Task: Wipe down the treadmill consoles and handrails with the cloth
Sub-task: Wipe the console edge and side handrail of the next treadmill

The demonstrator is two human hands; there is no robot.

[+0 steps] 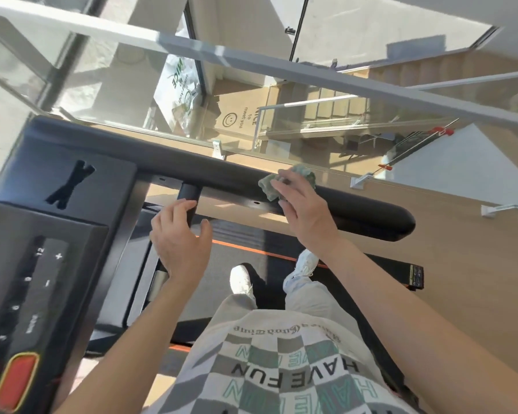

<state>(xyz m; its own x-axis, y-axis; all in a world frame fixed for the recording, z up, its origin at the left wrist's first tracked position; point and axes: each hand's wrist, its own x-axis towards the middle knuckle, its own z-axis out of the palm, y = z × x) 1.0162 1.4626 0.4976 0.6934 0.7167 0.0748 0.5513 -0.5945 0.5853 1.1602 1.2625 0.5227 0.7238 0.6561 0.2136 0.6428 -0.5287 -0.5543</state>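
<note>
A thick black handrail (356, 209) runs from the treadmill console (42, 264) at the left out to a rounded end at the right. My right hand (302, 207) presses a crumpled pale green cloth (269, 186) onto the top of this rail, around its middle. My left hand (177, 237) hovers with its fingers spread beside a short black upright post (189, 194) under the rail, and holds nothing. The console shows speed buttons and a red stop button (17, 382) at the lower left.
The black treadmill belt (222, 264) with an orange stripe lies below, and my white shoes stand on it. Beyond the rail a glass balustrade (311, 121) overlooks a stairwell. A wooden floor (461, 264) lies to the right.
</note>
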